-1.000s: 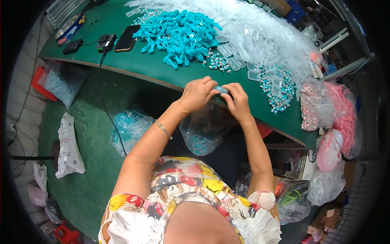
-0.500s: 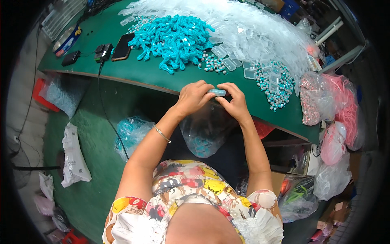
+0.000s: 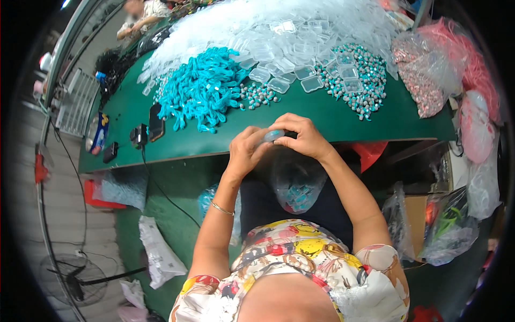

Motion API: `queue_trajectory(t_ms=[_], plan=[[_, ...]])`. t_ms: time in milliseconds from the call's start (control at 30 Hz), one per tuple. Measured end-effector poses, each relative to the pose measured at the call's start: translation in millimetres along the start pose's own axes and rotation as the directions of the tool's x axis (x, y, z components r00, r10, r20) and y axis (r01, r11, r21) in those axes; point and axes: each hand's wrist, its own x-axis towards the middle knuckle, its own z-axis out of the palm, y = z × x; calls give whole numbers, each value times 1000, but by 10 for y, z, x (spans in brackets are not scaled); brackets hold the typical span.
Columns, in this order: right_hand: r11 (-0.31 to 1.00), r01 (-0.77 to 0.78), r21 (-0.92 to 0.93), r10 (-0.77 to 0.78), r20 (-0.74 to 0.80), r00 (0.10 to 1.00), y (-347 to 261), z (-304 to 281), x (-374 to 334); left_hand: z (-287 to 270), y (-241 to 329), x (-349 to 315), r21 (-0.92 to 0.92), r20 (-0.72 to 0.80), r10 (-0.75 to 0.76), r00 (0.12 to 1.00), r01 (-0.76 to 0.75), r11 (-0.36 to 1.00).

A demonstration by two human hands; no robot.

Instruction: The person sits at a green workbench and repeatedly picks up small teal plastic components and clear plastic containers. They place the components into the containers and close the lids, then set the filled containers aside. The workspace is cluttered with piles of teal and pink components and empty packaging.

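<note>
Plastic case (image 3: 273,136) sits between left hand (image 3: 248,150) and right hand (image 3: 304,137).

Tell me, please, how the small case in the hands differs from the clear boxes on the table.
The case looks bluish; the clear boxes look colourless. The case is held between the left hand and right hand, while the boxes lie on the green table, mostly heaped. Both look smaller than a hand.

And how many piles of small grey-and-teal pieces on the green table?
3: right pile, among clear plastic boxes; smaller centre pile, beside the teal cord heap; left pile, at that heap's left edge. The heap may hide more.
</note>
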Motion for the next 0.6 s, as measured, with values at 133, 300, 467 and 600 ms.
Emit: queue_trajectory(t_ms=[133,300,467,600], plan=[[998,67,1,-67,-42,997,69,-33,-9,14,102,78,12,26,7,1000,-7,1000],[996,90,9,-89,-86,992,73,-5,-32,100,-8,9,16,35,113,993,-113,993],[995,68,-76,-76,-117,990,92,0,-34,128,121,63,-89,17,17,1000,-15,996],[1000,-10,-15,9,-82,997,90,-37,10,147,147,84,-114,3,-34,999,34,993]])
